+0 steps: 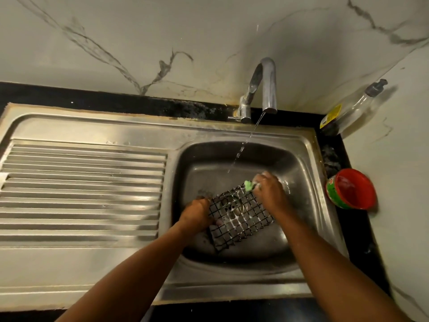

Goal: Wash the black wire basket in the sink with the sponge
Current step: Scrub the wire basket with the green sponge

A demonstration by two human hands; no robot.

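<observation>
Your left grip (196, 213) holds one black wire basket (241, 219) in the single sink (209, 159), while your right grip (267, 189) clasps one green sponge (248, 185) against it.

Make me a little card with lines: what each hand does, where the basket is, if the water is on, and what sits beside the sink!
Left hand: grips the black wire basket at its left edge
Right hand: holds the green sponge on its far end
Basket: in the sink, soapy
Tap: running, thin stream
Beside the sink: red tub, clear bottle, both on the right
</observation>
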